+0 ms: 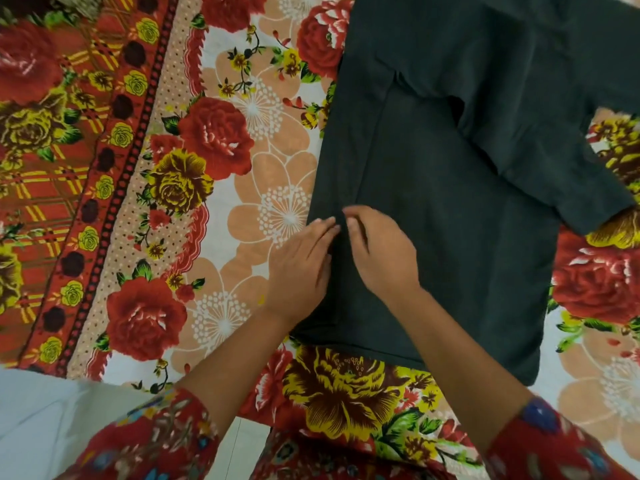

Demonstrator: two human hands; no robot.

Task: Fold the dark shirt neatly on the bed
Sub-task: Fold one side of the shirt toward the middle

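Observation:
The dark shirt [460, 188] lies flat on the flowered bed sheet [214, 161], filling the right half of the view. Its left side is folded over inward, and one sleeve [540, 174] juts out toward the right. My left hand [299, 268] rests at the shirt's left folded edge with its fingers lying along the fabric. My right hand [377, 251] lies on the shirt beside it, fingertips pinching the cloth at that same edge. The two hands almost touch. The shirt's top runs out of view.
The sheet carries red and yellow roses with a red patterned border [114, 140] at the left. A pale floor [45, 420] shows at the bottom left beyond the bed's edge. My red flowered sleeves fill the bottom of the view.

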